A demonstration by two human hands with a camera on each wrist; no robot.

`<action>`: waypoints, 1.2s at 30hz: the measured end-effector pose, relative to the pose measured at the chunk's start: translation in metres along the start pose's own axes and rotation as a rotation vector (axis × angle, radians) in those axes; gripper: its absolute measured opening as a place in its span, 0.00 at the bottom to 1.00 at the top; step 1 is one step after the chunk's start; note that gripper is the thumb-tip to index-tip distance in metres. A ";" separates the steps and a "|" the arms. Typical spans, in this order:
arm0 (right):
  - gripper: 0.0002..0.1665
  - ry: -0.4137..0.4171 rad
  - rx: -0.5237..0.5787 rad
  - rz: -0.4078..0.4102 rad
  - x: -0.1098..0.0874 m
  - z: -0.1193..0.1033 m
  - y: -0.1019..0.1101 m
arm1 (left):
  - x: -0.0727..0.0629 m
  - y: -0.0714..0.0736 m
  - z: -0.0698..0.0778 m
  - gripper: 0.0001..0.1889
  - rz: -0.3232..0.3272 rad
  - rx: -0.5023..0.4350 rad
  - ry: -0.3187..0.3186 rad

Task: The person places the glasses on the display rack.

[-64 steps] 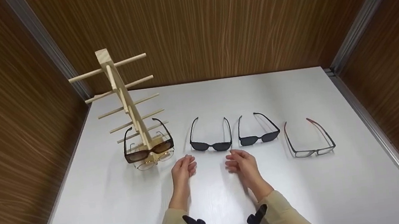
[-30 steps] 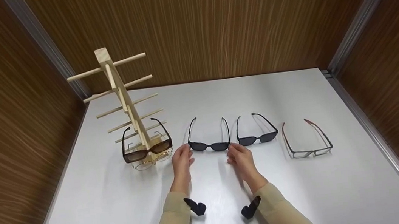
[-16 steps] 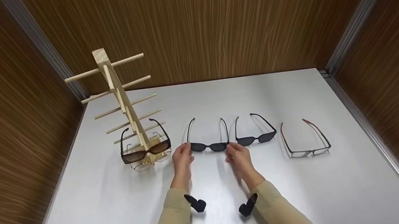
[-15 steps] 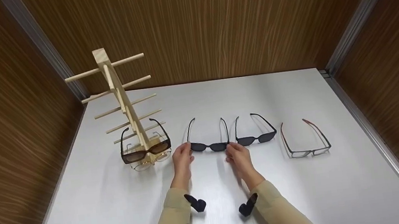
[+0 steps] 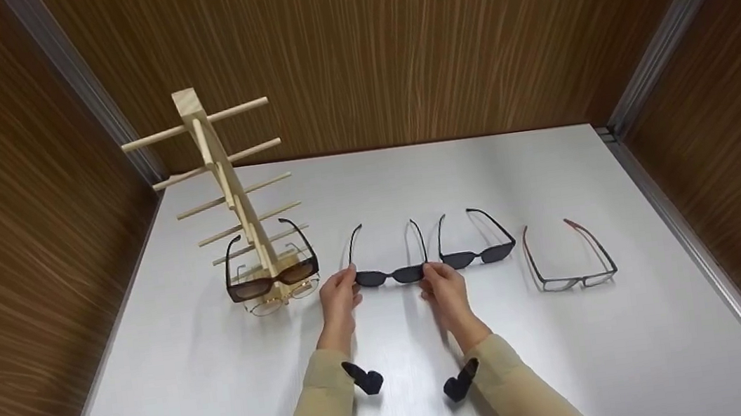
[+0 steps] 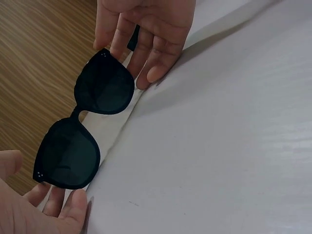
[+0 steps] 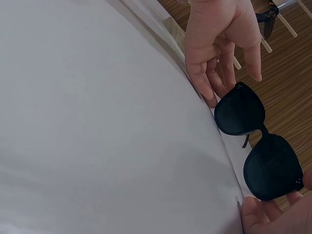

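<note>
A pair of black sunglasses [image 5: 389, 277] faces me at mid-table, temples spread and pointing away. My left hand [image 5: 338, 304] pinches its left hinge corner between thumb and fingers. At the opposite corner my right hand [image 5: 446, 290] holds the frame the same way. Both dark lenses [image 6: 70, 153] show in full in the left wrist view, with a hand at each end of the frame. The right wrist view shows the same sunglasses [image 7: 273, 165] stretched between the two hands, fingertips under the lower rims.
Left stands a wooden peg rack [image 5: 225, 176] bearing brown sunglasses [image 5: 273, 281] above thin metal-rimmed glasses [image 5: 267, 307]. A second black pair of sunglasses [image 5: 479, 256] lies close right of my right hand. Farther right are clear glasses with red temple tips [image 5: 577, 280]. Wood-grain panels [image 5: 352, 55] enclose the white table.
Both hands have moved forward from in front of the black sunglasses and taken hold of its two corners. Since half a second ago, the sunglasses have shifted slightly toward me.
</note>
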State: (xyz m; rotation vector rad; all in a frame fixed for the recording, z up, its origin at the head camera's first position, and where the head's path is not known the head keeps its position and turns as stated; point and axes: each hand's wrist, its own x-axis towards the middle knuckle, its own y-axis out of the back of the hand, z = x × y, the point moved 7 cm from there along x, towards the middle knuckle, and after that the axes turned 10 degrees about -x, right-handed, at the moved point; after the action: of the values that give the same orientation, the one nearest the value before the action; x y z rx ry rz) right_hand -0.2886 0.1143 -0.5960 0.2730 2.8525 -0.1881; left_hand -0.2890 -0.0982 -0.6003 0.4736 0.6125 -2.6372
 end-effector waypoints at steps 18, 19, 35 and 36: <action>0.14 -0.007 0.007 0.013 -0.011 -0.009 0.006 | -0.014 0.006 0.005 0.10 -0.017 -0.017 -0.013; 0.14 -0.012 0.004 0.015 -0.012 -0.009 0.007 | -0.016 0.006 0.006 0.10 -0.019 -0.011 -0.011; 0.12 0.039 0.008 0.000 -0.020 -0.032 0.017 | -0.036 -0.002 0.017 0.14 -0.080 -0.036 0.035; 0.11 0.040 0.012 0.000 -0.021 -0.033 0.018 | -0.037 -0.003 0.018 0.14 -0.090 -0.040 0.035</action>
State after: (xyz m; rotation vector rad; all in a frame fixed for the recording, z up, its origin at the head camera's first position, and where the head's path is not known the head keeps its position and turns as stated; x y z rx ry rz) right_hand -0.2737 0.1332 -0.5605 0.2827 2.8919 -0.2020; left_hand -0.2623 -0.0934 -0.5687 0.4924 0.7114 -2.7009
